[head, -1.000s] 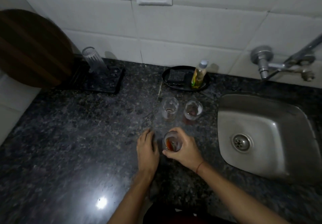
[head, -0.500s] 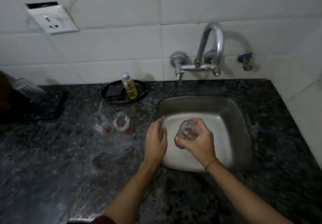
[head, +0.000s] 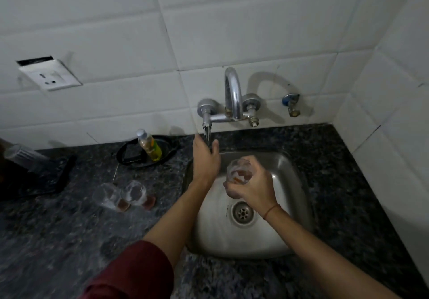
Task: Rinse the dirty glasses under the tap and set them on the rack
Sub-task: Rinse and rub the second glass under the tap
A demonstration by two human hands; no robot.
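right hand (head: pixel 251 188) half hides gripped glass (head: pixel 239 171).

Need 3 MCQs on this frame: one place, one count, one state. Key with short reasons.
1. Where is the glass that the right hand holds?
A. Above the sink
B. On the rack
C. On the black tray

2. How many glasses stand directly on the counter, left of the sink?
A. One
B. Two
C. Four

3. How is the left hand?
A. Gripping the bottle
B. Flat on the counter
C. Open, reaching up at the tap handle

Key:
1 A: the glass is held above the basin, just behind the drain.
2 B: a pair stands side by side, each with a brownish remnant at the bottom.
3 C: fingers and thumb are spread on either side of the handle, and no stream of water shows.
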